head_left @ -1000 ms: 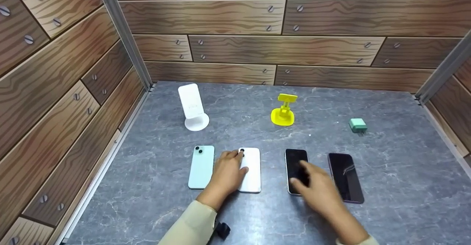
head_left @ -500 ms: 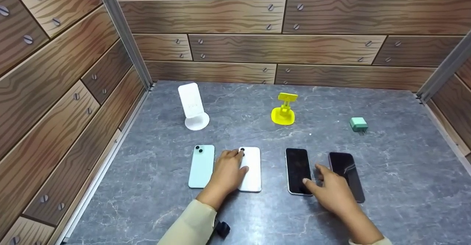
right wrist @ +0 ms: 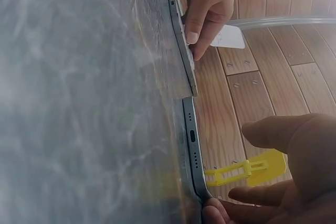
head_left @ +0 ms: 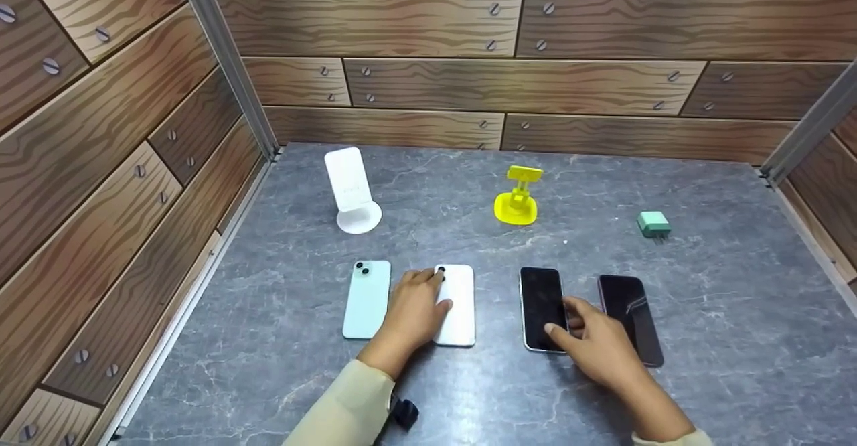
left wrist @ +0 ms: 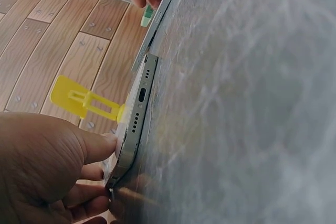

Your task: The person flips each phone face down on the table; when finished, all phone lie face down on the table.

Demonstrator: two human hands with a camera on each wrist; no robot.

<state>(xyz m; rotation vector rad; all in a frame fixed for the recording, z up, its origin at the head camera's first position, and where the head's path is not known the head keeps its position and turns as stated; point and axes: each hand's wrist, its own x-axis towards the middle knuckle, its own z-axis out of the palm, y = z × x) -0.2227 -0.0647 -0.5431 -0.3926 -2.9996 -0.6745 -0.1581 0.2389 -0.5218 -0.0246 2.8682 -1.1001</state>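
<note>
In the head view, my left hand [head_left: 415, 309] is at a white smartphone [head_left: 458, 305] lying back up; the thumb rests on its back and the fingers curl at its left edge. The left wrist view shows its port end and the thumb [left wrist: 97, 145] on it. My right hand [head_left: 599, 342] is at a black-screened smartphone [head_left: 541, 305] lying screen up. Its fingertips touch the right edge, while the thumb [right wrist: 268, 132] stands apart above the screen in the right wrist view. Both phones lie flat on the table.
A mint smartphone [head_left: 367, 302] lies left of the left hand, another dark-screened smartphone [head_left: 633, 319] partly behind the right hand. Farther back stand a white phone stand [head_left: 349, 185], a yellow phone stand [head_left: 516, 198] and a green plug adapter [head_left: 653, 224]. Wood-patterned walls [head_left: 428, 84] enclose the table.
My right hand has moved right from over the black-screened smartphone, then slightly back left to its right edge. The left hand stays at the white smartphone.
</note>
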